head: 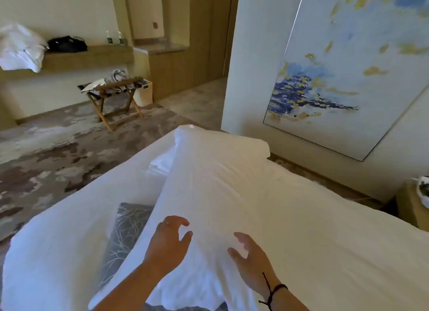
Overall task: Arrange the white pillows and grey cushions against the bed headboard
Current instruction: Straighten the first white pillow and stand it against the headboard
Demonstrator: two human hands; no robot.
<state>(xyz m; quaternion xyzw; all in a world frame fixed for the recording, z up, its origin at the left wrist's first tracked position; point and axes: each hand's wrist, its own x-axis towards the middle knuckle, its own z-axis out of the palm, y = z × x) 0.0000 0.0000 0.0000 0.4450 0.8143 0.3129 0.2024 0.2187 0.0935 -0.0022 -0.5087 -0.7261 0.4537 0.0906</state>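
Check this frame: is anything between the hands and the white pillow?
Nothing visible. Both the left hand and right hand are directly over the near end of the white pillow. The grey cushion lies beside it, partly under its edge.

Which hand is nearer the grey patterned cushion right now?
Left. The left hand rests on the white pillow just beside the grey cushion; the right hand lies farther across the pillow.
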